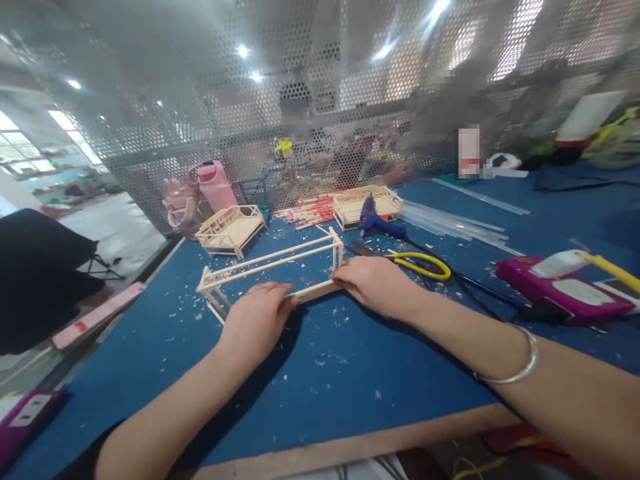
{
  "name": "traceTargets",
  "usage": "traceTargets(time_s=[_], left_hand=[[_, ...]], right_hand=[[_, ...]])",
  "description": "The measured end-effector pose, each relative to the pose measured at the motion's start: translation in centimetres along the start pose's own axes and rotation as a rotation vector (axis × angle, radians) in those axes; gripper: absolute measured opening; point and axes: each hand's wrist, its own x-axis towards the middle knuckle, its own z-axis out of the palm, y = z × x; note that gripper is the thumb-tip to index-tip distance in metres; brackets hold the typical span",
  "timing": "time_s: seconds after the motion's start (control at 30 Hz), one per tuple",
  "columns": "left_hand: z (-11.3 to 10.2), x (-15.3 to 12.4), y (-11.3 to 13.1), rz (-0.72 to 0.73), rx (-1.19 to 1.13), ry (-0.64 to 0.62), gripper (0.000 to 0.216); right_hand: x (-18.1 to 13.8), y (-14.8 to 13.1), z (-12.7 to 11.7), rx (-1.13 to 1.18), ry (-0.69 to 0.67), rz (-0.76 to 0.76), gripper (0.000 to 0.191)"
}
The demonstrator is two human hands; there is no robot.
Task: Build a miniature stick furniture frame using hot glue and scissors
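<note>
A pale frame of thin wooden sticks lies on the blue table. Its near rail runs between my two hands. My left hand is closed, with the fingertips pinched on the left part of that rail. My right hand is closed over the rail's right end, beside the frame's upright corner post. Wood chips are scattered on the table around the frame.
Two finished small stick beds stand behind the frame. A blue glue gun, yellow-handled scissors and a black cord lie to the right. A magenta box sits at far right; a perforated metal screen closes the back.
</note>
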Motion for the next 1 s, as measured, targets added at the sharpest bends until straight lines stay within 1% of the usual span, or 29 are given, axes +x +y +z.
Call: traceTargets(time_s=[0.07,0.1,0.23,0.27,0.33,0.4,0.47,0.5,0.53,0.57,0.6,0.63,0.67,0.7,0.73,0.8,0.83,0.93,1.0], left_hand=[[0.1,0.1,-0.3,-0.043,-0.026,-0.076,0.027],[0.1,0.1,-0.4,-0.043,-0.036,-0.084,0.027],[-0.3,0.0,-0.4,-0.017,-0.053,-0.034,0.031],[-0.4,0.0,-0.4,-0.014,-0.048,-0.010,0.032],[-0.7,-0.4,-0.3,-0.013,-0.029,0.044,0.032],[-1.2,-1.5,-0.2,0.021,-0.002,0.132,0.031],[-1.8,-3.5,-0.3,0.100,0.008,0.276,0.028],[-2.0,-4.6,-0.5,0.135,-0.004,0.381,0.025],[-2.3,-5.6,-0.8,0.126,-0.049,0.446,0.019],[-2.5,-6.5,-1.1,0.054,-0.116,0.512,0.014],[-2.6,-7.1,-1.6,-0.099,-0.181,0.591,0.014],[-2.6,-7.5,-2.1,-0.263,-0.256,0.639,0.016],[-2.6,-7.5,-2.5,-0.397,-0.333,0.653,0.019],[-2.6,-7.3,-2.9,-0.503,-0.401,0.641,0.026],[-2.5,-6.8,-3.3,-0.560,-0.462,0.597,0.037],[-2.4,-5.7,-3.7,-0.580,-0.560,0.479,0.055],[-2.4,-5.1,-3.8,-0.575,-0.598,0.433,0.056],[-2.6,-3.6,-4.3,-0.580,-0.736,0.363,0.040],[-2.9,-2.8,-5.0,-0.607,-0.930,0.301,0.035]], right_hand=[[-0.2,0.3,-0.2,0.009,0.007,-0.031,0.019],[-0.3,0.5,-0.4,0.029,0.026,-0.055,0.019],[-0.7,1.5,-0.9,0.165,0.198,-0.124,0.027],[-0.7,1.6,-0.9,0.180,0.220,-0.127,0.029],[-0.6,1.6,-0.7,0.190,0.203,-0.120,0.032],[-0.4,1.4,-0.5,0.209,0.168,-0.096,0.035],[-0.2,1.2,-0.2,0.238,0.160,-0.072,0.036],[-0.2,1.1,-0.2,0.251,0.163,-0.069,0.036],[-0.1,1.1,-0.1,0.261,0.166,-0.071,0.035],[0.0,1.1,-0.1,0.270,0.167,-0.075,0.034],[0.0,1.2,-0.1,0.285,0.168,-0.076,0.032],[0.1,1.3,-0.1,0.302,0.171,-0.073,0.031],[0.1,1.3,-0.1,0.318,0.174,-0.066,0.029],[0.2,1.4,-0.1,0.333,0.178,-0.053,0.028],[0.2,1.4,-0.1,0.345,0.181,-0.035,0.028],[0.2,1.3,-0.1,0.360,0.179,0.007,0.026],[0.2,1.2,-0.1,0.363,0.171,0.030,0.026],[0.3,1.1,-0.4,0.355,0.138,0.128,0.027],[0.6,1.7,-0.7,0.323,0.123,0.245,0.027]])
